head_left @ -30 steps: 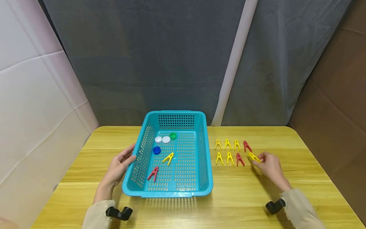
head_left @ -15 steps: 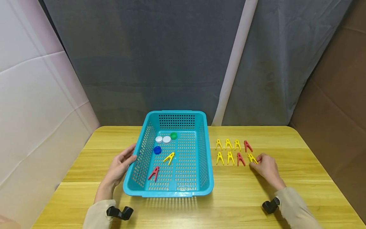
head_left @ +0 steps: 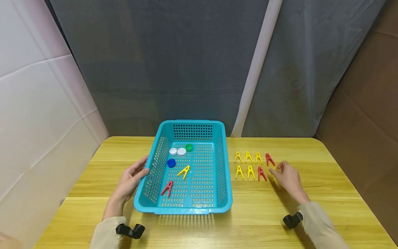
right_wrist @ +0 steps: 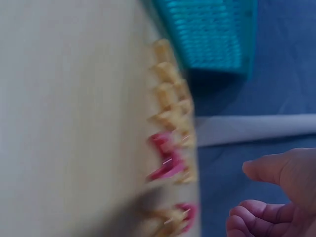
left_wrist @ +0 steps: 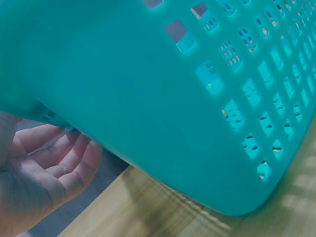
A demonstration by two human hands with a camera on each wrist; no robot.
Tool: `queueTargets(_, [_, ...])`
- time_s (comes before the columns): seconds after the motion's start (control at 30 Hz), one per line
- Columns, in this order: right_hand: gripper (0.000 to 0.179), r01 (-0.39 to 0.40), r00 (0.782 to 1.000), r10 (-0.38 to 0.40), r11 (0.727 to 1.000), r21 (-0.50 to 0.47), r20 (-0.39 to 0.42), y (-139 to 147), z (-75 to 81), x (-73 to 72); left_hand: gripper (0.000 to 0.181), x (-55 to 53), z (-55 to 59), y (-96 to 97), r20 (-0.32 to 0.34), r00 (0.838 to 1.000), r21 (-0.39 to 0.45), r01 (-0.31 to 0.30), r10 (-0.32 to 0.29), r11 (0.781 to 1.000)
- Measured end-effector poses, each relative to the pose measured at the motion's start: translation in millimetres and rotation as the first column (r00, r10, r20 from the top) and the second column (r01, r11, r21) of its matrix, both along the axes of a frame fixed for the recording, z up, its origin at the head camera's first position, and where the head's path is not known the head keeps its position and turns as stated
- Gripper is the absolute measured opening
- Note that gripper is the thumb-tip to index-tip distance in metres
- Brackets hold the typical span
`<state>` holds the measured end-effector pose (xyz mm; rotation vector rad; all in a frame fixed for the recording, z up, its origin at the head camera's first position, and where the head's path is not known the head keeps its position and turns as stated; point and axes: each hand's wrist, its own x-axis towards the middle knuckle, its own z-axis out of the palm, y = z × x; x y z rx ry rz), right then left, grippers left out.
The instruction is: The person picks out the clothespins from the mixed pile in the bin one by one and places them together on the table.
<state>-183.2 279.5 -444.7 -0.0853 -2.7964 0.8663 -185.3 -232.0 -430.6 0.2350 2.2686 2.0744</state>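
My left hand (head_left: 129, 181) grips the left rim of a blue plastic basket (head_left: 183, 210), its thumb at the rim. In the left wrist view its curled fingers (left_wrist: 74, 165) lie beneath the edge. Over the table's right side, my right hand (head_left: 288, 180) is beside a yellow clothespin (head_left: 273, 169), mostly hidden by the fingers. The right wrist view shows a gap between its thumb and fingers, nothing held. Left of it lies a red clothespin (head_left: 262, 173); another red clothespin (head_left: 269, 159) is just behind. Several yellow clothespins (head_left: 250, 172) continue these two rows leftward.
Inside the basket are a yellow clothespin (head_left: 184, 171), a red clothespin (head_left: 167, 188), a blue cap (head_left: 171, 163), a green cap (head_left: 189, 147) and two white caps (head_left: 181, 152). The wooden table (head_left: 255, 214) ends at a grey curtain (head_left: 186, 69) behind.
My right hand has brought the yellow clothespin left and down to the end of the front row, and its fingers have let go of it. The left hand stays on the basket.
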Motion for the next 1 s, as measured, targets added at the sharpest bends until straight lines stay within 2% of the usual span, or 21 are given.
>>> queueTargets(0.2, [0.023,-0.047,0.993,0.041,0.998,-0.049,-0.114,-24.2,34.9,-15.4,0.059,1.3,-0.2,-1.0,0.003,1.0,0.03,0.003,-0.003,1.0])
queueTargets(0.4, [0.021,-0.12,0.984,0.108,0.989,-0.083,-0.142,-56.8,67.5,-30.6,0.059,2.5,-0.5,-1.4,0.001,1.0,0.036,0.003,-0.003,0.999])
queueTargets(0.53, [0.018,-0.197,0.966,0.178,0.976,-0.091,-0.186,-82.4,82.8,-39.7,0.058,2.5,-0.1,-1.4,-0.004,1.0,0.035,0.007,-0.007,0.999])
queueTargets(0.77, [0.016,-0.319,0.929,0.29,0.943,-0.099,-0.232,-131.7,101.3,-50.0,0.059,1.4,1.2,-1.4,0.007,1.0,0.034,0.007,-0.007,0.999])
queueTargets(1.0, [0.019,-0.398,0.903,0.374,0.913,-0.085,-0.209,-175.6,107.1,-53.9,0.059,-0.7,0.5,-0.3,0.008,1.0,0.002,0.003,-0.003,1.0])
